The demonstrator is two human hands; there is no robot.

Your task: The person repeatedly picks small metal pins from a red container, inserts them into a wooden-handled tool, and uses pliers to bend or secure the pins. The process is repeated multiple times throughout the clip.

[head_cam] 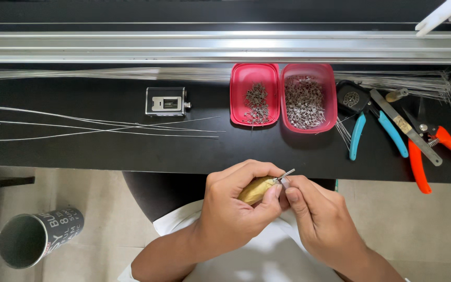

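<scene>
The left hand [236, 209] is gripping a rounded wooden handle [255, 189], steel tip protruding, while the right hand [314, 214] is pinching a small metal piece [286, 181] beside it (below the black table [184, 151] edge).

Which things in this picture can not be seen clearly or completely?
- Head view: the wooden tool handle is mostly covered by the left hand.
- The small metal piece at its tip is too small to identify; the right hand hides its end.
- The parts in the two pink trays are too small to tell.
- The long thin wires are cut off by the left edge.
</scene>
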